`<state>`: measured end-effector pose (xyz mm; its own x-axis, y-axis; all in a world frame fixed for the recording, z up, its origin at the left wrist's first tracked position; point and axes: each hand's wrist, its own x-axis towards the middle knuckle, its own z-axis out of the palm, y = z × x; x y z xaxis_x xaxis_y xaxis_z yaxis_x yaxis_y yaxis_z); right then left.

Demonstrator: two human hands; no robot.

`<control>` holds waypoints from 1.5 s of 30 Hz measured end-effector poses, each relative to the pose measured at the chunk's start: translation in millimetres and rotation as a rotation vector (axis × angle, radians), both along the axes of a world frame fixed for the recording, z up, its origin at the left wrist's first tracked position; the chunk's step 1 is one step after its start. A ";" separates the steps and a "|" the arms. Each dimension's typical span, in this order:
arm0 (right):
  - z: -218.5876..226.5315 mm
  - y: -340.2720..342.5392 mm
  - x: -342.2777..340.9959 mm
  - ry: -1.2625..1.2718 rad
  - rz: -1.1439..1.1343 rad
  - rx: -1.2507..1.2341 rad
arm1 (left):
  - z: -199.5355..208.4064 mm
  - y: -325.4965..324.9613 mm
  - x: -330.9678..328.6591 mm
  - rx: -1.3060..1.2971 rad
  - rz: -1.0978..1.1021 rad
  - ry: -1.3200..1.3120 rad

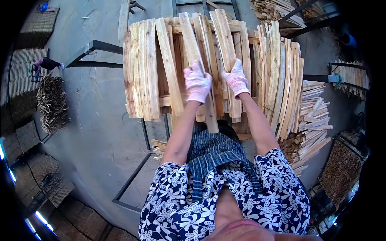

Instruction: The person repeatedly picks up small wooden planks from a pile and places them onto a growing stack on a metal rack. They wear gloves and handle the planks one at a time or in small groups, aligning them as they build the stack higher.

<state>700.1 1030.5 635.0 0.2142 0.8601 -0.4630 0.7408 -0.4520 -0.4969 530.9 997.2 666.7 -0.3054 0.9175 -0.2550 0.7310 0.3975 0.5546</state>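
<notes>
My left hand point(198, 82), in a white and pink knit glove, is closed round a long wooden slat point(190, 42). That slat tilts over the stack, its near end reaching toward my apron. My right hand point(236, 78), gloved alike, grips the right side of another slat point(222, 35); the fingers beneath are partly hidden. Under both hands lie layers of pale slats on crosswise boards point(165, 100). A row of slats point(140, 68) lies side by side at the left, and more overlap in a tight bunch point(277, 76) at the right.
Black metal bars point(100, 47) stick out at the stack's left, with a metal frame point(130, 186) below. Loose slats point(311, 120) are heaped at the right. Far left, another person point(44, 64) bends over a bundle of sticks point(52, 104). Wood piles line both sides.
</notes>
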 end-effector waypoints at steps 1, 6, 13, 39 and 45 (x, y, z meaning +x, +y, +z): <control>-4.0 -0.5 4.9 0.006 -0.007 0.000 | 4.0 2.0 -6.4 0.074 -0.004 0.051; -15.8 0.4 21.6 -0.023 -0.045 0.027 | 8.3 30.7 26.4 0.353 -0.122 0.234; -3.9 4.0 14.7 -0.031 -0.084 -0.035 | -42.3 27.3 75.2 -0.001 -0.255 0.459; -32.1 -11.3 -86.8 0.477 -0.067 0.093 | -37.9 -31.8 -230.9 0.068 -0.129 0.540; -42.5 -25.3 -58.7 -0.025 -0.030 0.036 | -51.1 -41.2 -326.8 0.260 0.294 0.099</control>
<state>641.4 1005.2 592.5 0.2514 0.8692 -0.4257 0.7393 -0.4563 -0.4952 204.0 956.0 615.6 -0.5759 0.8173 0.0181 0.6621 0.4533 0.5968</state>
